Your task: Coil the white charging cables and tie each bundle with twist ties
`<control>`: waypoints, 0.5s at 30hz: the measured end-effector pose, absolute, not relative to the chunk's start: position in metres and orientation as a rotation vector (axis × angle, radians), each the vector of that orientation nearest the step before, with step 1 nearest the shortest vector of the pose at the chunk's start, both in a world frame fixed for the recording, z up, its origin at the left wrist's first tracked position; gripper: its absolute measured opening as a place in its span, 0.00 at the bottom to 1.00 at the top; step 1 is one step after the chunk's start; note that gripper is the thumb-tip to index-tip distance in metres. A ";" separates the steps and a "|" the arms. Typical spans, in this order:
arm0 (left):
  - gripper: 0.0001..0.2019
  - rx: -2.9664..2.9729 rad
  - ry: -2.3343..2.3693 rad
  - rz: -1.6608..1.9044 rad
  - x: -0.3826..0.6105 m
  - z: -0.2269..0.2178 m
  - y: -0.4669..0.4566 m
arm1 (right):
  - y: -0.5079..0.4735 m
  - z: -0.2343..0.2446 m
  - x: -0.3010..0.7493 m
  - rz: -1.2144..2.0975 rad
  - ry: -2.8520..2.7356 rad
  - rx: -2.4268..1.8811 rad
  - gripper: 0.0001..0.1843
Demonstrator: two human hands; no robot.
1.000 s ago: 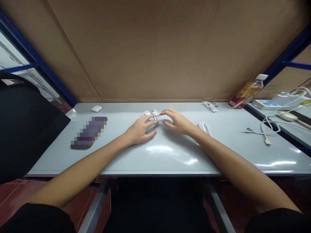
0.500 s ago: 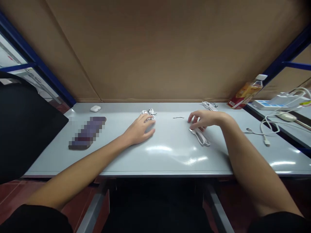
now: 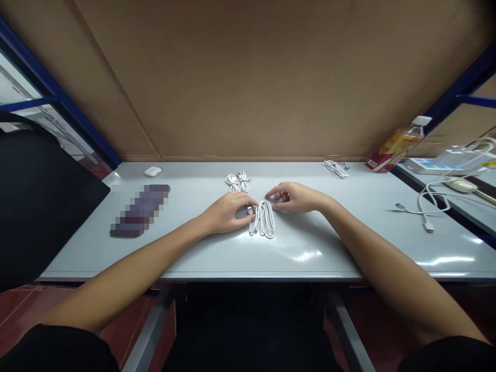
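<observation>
A loosely coiled white USB cable (image 3: 263,219) lies on the desk between my hands. My left hand (image 3: 228,213) has its thumb and index finger around the cable's plug end, at the coil's left side. On the other side, my right hand (image 3: 296,197) is by the upper right of the coil, index finger stretched out and thumb apart from it. The other fingers curl under, and nothing shows in its grasp. Behind my left hand lie two small white cable bundles (image 3: 243,181) with dark ties.
A looser white cable coil (image 3: 336,169) and a drink bottle (image 3: 397,147) are at the back right. Loose charging cables (image 3: 426,204) spread over the right side. At left are a white earbud case (image 3: 153,171), a blurred-out dark phone-like object (image 3: 141,209) and a black chair back (image 3: 42,201).
The cable coil has moved from the right to the middle, spread flatter. My right hand has come left, my left hand slightly forward to the plug. The thin black tie is no longer visible.
</observation>
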State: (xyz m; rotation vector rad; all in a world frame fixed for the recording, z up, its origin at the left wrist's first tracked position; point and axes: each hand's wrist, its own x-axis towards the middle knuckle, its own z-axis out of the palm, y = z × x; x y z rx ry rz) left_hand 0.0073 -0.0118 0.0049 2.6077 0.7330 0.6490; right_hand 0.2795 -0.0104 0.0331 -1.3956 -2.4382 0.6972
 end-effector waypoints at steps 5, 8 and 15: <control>0.14 2.499 0.747 0.641 0.007 0.006 -0.011 | -0.010 0.024 0.269 0.802 -2.365 -1.294 0.16; 0.15 2.448 0.750 0.641 0.006 0.006 -0.009 | -0.013 0.024 0.266 1.076 -2.253 -1.202 0.16; 0.20 2.331 0.775 0.664 0.005 0.004 -0.008 | -0.016 0.021 0.259 1.565 -1.915 -0.901 0.19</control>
